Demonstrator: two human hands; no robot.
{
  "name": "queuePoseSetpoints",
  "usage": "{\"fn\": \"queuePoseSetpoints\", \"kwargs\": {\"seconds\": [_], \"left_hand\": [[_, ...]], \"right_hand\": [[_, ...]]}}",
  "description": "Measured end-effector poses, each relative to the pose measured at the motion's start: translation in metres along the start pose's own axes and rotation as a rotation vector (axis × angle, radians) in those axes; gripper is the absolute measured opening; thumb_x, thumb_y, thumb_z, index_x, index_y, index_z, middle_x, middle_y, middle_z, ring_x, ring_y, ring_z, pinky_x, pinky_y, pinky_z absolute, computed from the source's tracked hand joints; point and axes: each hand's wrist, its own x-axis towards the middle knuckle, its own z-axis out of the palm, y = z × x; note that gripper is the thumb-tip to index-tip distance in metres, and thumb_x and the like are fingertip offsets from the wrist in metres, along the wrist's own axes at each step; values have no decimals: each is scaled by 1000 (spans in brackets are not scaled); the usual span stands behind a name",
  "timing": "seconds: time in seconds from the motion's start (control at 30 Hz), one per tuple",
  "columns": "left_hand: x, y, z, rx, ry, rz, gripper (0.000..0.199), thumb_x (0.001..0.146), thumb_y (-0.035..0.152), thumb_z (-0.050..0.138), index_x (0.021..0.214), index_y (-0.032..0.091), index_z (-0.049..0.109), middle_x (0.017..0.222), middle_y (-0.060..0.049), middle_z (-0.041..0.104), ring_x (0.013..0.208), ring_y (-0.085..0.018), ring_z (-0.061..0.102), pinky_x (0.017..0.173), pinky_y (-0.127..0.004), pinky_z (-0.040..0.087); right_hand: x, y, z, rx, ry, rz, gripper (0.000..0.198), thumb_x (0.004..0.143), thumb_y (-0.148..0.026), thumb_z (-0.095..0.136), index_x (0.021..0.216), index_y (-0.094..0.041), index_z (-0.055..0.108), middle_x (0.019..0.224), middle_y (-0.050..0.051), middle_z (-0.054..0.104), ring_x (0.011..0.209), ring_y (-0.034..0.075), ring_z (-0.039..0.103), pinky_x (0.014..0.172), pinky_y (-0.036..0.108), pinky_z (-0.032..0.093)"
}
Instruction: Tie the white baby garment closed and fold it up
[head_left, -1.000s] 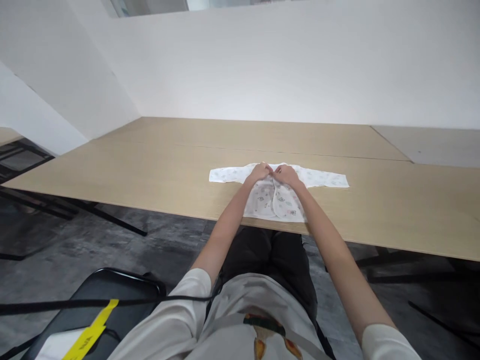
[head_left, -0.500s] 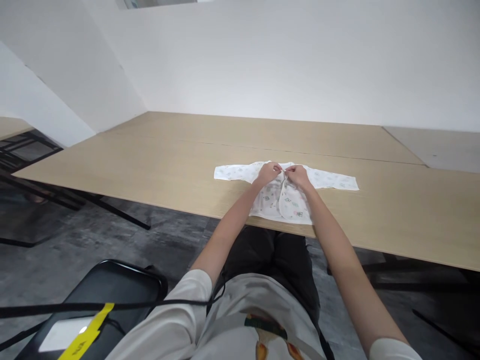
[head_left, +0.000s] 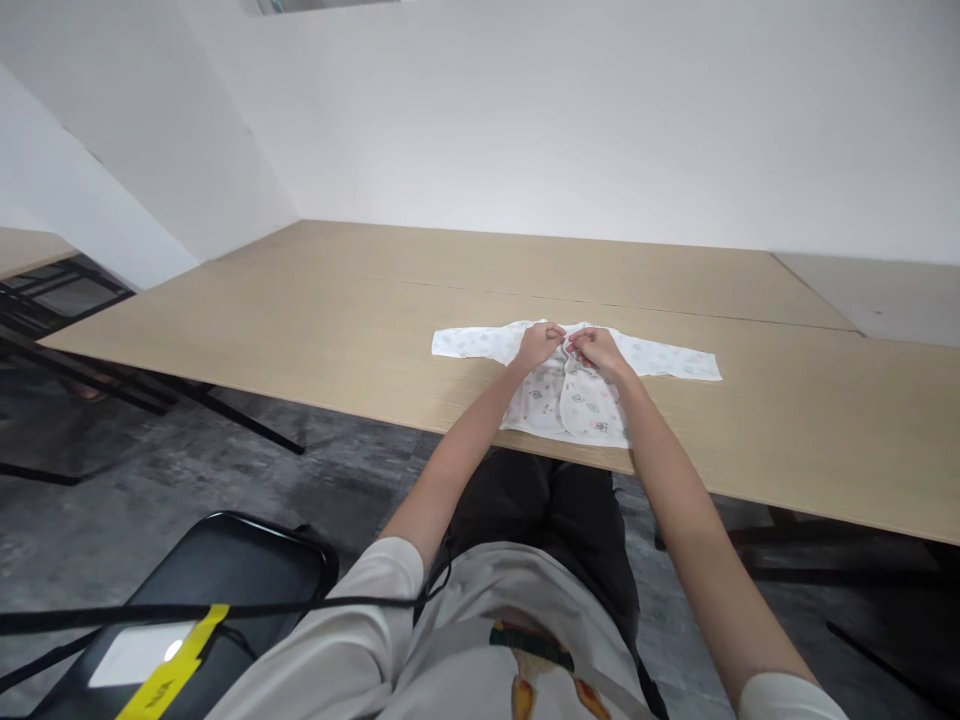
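Observation:
A small white baby shirt (head_left: 564,405) with a scattered print lies spread on the table, its sleeves stretched out to both sides and its front split down the middle. At the neck end of that front opening, my left hand (head_left: 541,342) pinches the left edge of the cloth. Just beside it, my right hand (head_left: 598,350) pinches the right edge with bent fingers. The fingertips of both hands almost meet. Any fastener between them is too small to make out.
The wooden table (head_left: 300,320) reaches back to a white wall (head_left: 525,120), its front edge close to my body. A black chair (head_left: 247,570) with a yellow tag (head_left: 172,675) stands at lower left. A black cord (head_left: 337,604) runs across to my shirt.
My hands stay at the shirt's neck with only small finger shifts; the right fingers look a little more curled. The view has shifted slightly.

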Motion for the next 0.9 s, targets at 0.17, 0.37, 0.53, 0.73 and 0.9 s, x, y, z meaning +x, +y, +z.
{"fn": "queuePoseSetpoints", "kwargs": {"seconds": [0.17,0.37,0.53,0.73,0.9], "left_hand": [[0,-1,1,25,18,31,17,81,22,58,88,16,72,88,-4,74,86,-15,67,85,-26,50],[-4,3,0,119,-19,42,18,83,19,55,90,13,70,93,-7,73,87,-14,66,86,-25,50],[-4,5,1,183,-28,55,22,87,20,50,94,12,69,95,-8,72,88,-15,65,86,-26,49],[-4,3,1,256,-23,36,24,90,22,46,96,14,67,95,-7,71,90,-15,64,85,-25,47],[-5,2,0,403,-4,11,26,91,20,43,96,16,68,97,-7,71,91,-17,63,86,-28,46]], "right_hand": [[-4,-2,5,-265,47,-88,12,73,-14,56,82,-14,64,55,-1,61,44,10,48,48,20,39],[-1,-2,11,-422,142,-177,9,70,-19,58,74,-14,65,60,1,62,61,14,56,66,24,43],[6,2,12,-353,171,-100,11,68,-23,58,71,-14,63,61,1,59,60,14,53,64,25,42],[13,8,12,-243,174,-30,9,65,-23,55,62,-16,58,51,-4,47,51,11,41,54,23,35],[10,9,10,-178,140,5,9,63,-20,50,54,-17,51,42,-5,36,46,9,33,45,22,26]]}}
